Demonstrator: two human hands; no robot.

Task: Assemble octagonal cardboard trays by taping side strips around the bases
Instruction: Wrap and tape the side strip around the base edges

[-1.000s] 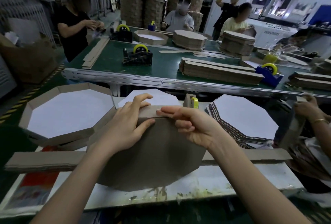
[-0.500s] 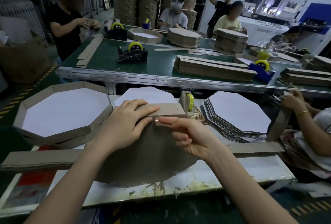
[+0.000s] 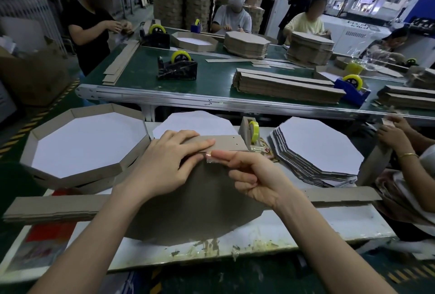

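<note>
Tape piece (image 3: pixel 209 160) now sits on the seam under the straight forefinger of my right hand (image 3: pixel 254 176), its other fingers curled. Left hand (image 3: pixel 169 162), fingers pressed together, pins side strip (image 3: pixel 226 144) to the tilted base (image 3: pixel 200 211) before me. I judge the first joint is being tacked.

Under left hand (image 3: pixel 169 162): left end of side strip (image 3: pixel 228 144), top edge of base (image 3: pixel 188 211). Thumb of right hand (image 3: pixel 254 176) hidden (tape piece (image 3: pixel 209 159) clear, extent unreadable). Forearms cut strip stack (image 3: pixel 47 209) midway.
</note>
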